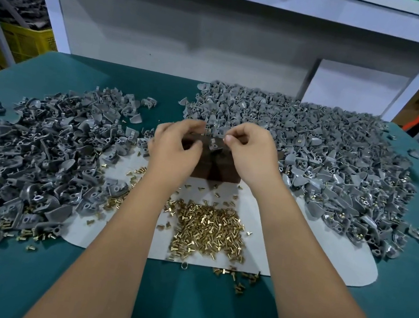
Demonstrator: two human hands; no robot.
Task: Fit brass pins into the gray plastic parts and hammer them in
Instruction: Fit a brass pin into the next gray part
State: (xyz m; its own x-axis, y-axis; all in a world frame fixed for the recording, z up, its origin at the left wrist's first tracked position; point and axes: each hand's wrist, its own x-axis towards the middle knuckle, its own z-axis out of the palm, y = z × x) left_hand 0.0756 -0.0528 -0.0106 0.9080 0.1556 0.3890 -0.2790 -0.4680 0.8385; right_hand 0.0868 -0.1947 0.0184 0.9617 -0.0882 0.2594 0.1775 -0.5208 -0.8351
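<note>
Both hands hover over a dark brown block [218, 166] in the middle of the table. A gray plastic part [213, 143] sits on top of the block between them. My right hand [251, 152] has its thumb and forefinger pinched together right of that part; what they pinch is too small to make out. My left hand [174, 147] has curled fingers at the part's left side, near another gray part [205, 127]. A heap of brass pins [208, 228] lies on a white sheet [299, 246] in front of the block.
A large pile of gray parts [314, 154] fills the right and back of the green table [178, 306]. A darker pile of gray parts [31, 156] mixed with pins covers the left. A white shelf frame [169, 27] stands behind. No hammer shows.
</note>
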